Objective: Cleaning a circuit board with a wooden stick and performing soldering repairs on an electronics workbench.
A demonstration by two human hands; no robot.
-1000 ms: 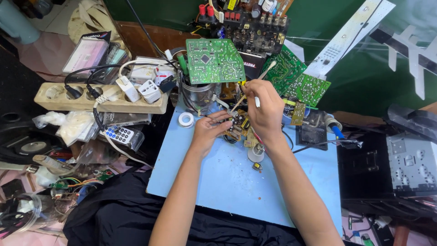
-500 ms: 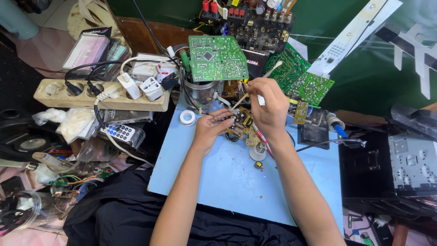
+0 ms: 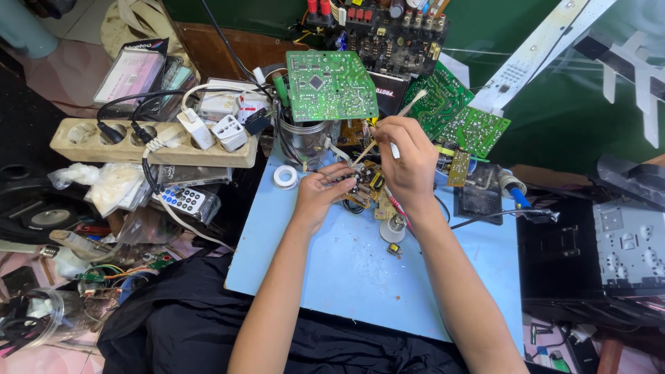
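Our left hand (image 3: 320,188) pinches the near edge of a small brown circuit board (image 3: 365,185) that lies on the blue mat (image 3: 360,277) at the back of the desk, pinning it so it cannot slide. Our right hand (image 3: 409,163) has its grip closed around a thin pale stick-like tool (image 3: 388,125), perhaps a brush or probe, held slantwise like a pen so its lower tip meets the board. A roll of solder wire (image 3: 285,176) sits just left of the left hand. Behind, green circuit boards (image 3: 331,84) lean over a jar (image 3: 303,142); a power strip (image 3: 149,142) crowded with plugs lies to the left.
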